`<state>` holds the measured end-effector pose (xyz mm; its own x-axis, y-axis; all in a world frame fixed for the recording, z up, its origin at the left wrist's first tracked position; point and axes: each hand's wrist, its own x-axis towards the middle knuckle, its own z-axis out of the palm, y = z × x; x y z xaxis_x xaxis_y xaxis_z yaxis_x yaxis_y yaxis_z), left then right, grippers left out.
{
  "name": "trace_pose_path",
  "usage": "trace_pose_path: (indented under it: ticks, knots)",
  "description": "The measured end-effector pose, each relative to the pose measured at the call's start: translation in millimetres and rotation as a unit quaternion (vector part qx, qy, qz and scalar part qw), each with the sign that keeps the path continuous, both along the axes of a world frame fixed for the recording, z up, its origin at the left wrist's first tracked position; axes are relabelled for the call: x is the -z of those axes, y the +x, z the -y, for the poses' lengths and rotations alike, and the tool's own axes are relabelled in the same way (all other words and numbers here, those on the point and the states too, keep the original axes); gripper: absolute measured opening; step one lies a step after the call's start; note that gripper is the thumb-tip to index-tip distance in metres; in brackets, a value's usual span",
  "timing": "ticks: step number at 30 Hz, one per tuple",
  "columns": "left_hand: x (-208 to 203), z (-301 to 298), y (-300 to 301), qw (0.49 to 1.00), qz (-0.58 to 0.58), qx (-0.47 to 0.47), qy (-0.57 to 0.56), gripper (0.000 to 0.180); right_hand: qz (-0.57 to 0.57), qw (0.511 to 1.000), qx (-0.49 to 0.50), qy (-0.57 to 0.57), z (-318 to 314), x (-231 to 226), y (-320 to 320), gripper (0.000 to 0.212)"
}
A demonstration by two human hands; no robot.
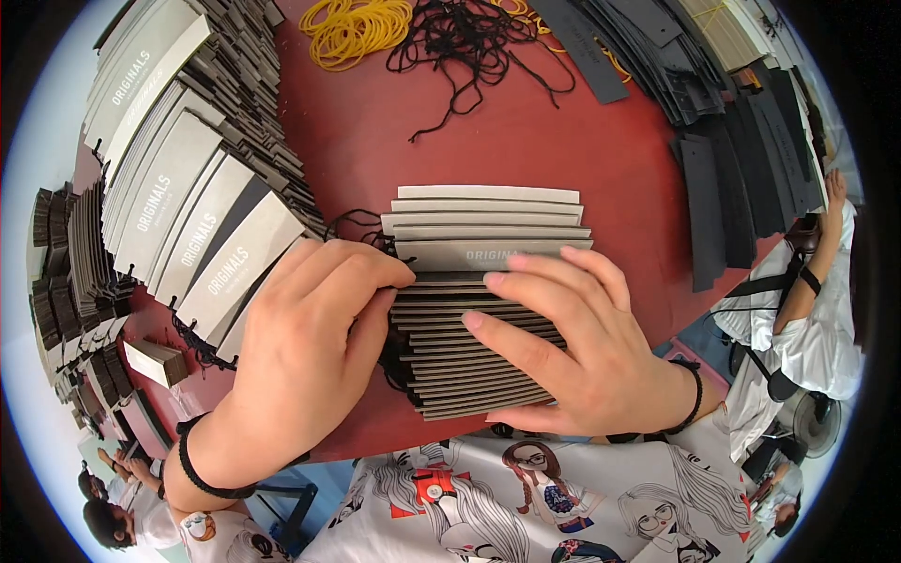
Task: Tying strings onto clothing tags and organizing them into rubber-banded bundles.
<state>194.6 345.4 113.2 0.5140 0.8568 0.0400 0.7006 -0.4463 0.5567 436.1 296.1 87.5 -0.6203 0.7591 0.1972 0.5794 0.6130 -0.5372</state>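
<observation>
In front of me on the red table stands a tight row of flat grey card hang tags [446, 366], many with dark edges facing up. Behind these, several pale tags [488, 205] lean back, the nearest with its printed face [434, 255] showing. My left hand [314, 324] is closed at the row's left side, thumb and forefinger pinching at the tags' left edge. Exactly how many tags it grips is hidden. My right hand [582, 347] lies over the row's right side with fingers spread, fingertips touching the tag edges. Black cords [361, 223] stick out on the left.
Long rows of similar tags [155, 188] fill the table's left. Yellow rubber bands [357, 33] and a tangle of black cords [460, 47] lie at the back. Dark card strips [741, 178] are piled on the right. A co-worker's arm [807, 272] shows at far right.
</observation>
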Motion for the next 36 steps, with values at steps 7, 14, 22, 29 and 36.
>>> trace_pose_path:
  ticks: [7, 14, 22, 29, 36]
  knots:
    - [3, -10, 7, 0.996, -0.022, -0.055, 0.060, 0.019, -0.022, 1.000, -0.010, -0.017, 0, 3, 1, 0.078]
    - [13, -10, 11, 0.991, -0.042, -0.032, 0.125, 0.021, -0.015, 1.000, -0.014, 0.005, 1, 3, -1, 0.078]
    - [10, -3, 4, 0.996, -0.005, -0.020, 0.092, 0.019, 0.020, 1.000, -0.001, 0.005, 0, -3, 0, 0.078]
    - [-1, -2, 3, 0.999, -0.017, -0.023, 0.045, 0.019, 0.021, 0.999, 0.024, -0.026, -6, -5, -1, 0.089]
    - [2, -20, 12, 0.986, -0.086, -0.023, 0.142, 0.024, 0.016, 1.000, 0.014, -0.014, -6, -2, -1, 0.091]
